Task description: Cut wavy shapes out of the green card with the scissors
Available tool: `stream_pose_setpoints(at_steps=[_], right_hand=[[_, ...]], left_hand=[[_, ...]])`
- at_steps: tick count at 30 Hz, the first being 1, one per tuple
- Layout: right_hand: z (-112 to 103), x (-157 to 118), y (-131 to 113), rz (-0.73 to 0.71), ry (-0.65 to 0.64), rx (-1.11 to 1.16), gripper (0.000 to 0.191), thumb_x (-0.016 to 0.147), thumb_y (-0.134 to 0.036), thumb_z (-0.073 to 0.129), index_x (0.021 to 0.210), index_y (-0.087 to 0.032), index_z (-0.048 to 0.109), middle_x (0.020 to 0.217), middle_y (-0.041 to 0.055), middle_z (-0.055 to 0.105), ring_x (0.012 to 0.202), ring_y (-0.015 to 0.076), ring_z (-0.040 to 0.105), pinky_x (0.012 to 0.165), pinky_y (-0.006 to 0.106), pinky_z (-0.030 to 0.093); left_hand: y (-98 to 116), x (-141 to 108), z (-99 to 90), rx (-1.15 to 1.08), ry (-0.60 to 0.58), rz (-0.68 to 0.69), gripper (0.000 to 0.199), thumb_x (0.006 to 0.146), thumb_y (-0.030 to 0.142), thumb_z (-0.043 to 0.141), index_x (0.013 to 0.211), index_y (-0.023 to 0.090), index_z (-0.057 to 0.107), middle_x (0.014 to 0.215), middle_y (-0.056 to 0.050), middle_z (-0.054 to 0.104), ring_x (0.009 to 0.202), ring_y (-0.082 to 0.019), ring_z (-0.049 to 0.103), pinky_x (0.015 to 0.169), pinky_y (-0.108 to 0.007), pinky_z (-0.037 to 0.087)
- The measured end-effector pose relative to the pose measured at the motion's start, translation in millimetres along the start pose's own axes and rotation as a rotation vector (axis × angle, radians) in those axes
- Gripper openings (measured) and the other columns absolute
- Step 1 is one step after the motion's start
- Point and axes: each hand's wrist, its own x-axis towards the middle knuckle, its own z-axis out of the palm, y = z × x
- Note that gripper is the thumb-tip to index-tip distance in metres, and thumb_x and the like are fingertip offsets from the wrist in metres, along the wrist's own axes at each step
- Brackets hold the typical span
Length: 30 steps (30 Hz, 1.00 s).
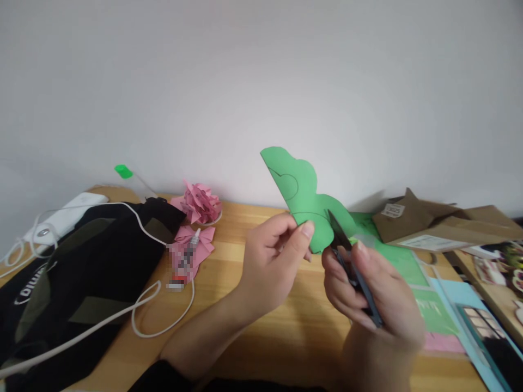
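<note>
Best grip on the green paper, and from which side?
Likely a thumb-and-finger pinch near the lower end of the green paper's straight left edge, coming from lower left, as the left hand does. It's a thin sheet, so opposed faces suit a pinch; the scissors in the right hand occupy its right side.

And the wooden table (226, 253) is bearing quite a spread: black fabric (134, 245) is sprawling across the left, a pink paper flower (200, 201) is sitting beside it, coloured sheets (402, 267) are overlapping at right!
</note>
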Motion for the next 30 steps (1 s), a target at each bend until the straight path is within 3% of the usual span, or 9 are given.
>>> stream_pose_setpoints(at_steps=[15, 30], right_hand=[[0.9, 2.8, -1.9, -0.012, 0.058, -0.102, 0.045, 0.086, -0.058, 0.054, 0.064, -0.019, 0.047, 0.04, -0.0123, 0.022, 0.03, 0.0021, 0.011, 0.029, 0.016, 0.007], [0.3, 2.1, -1.4, -0.016, 0.047, -0.066, 0.045, 0.088, -0.055, 0.054, 0.061, -0.019, 0.046, 0.041, -0.0115, 0.022, 0.03, 0.0016, 0.01, 0.028, 0.016, 0.007]], left_hand=[[-2.7, 0.8, -1.3, -0.01, -0.013, -0.023, 0.034, 0.089, 0.025, 0.056, 0.055, 0.018, 0.05, 0.052, 0.005, 0.054, 0.05, -0.007, 0.05, 0.052, -0.02, 0.042], [-0.1, 1.6, -0.6, -0.065, -0.016, -0.042, 0.033, 0.087, 0.021, 0.056, 0.055, 0.018, 0.05, 0.051, 0.005, 0.053, 0.049, -0.006, 0.05, 0.052, -0.017, 0.043]])
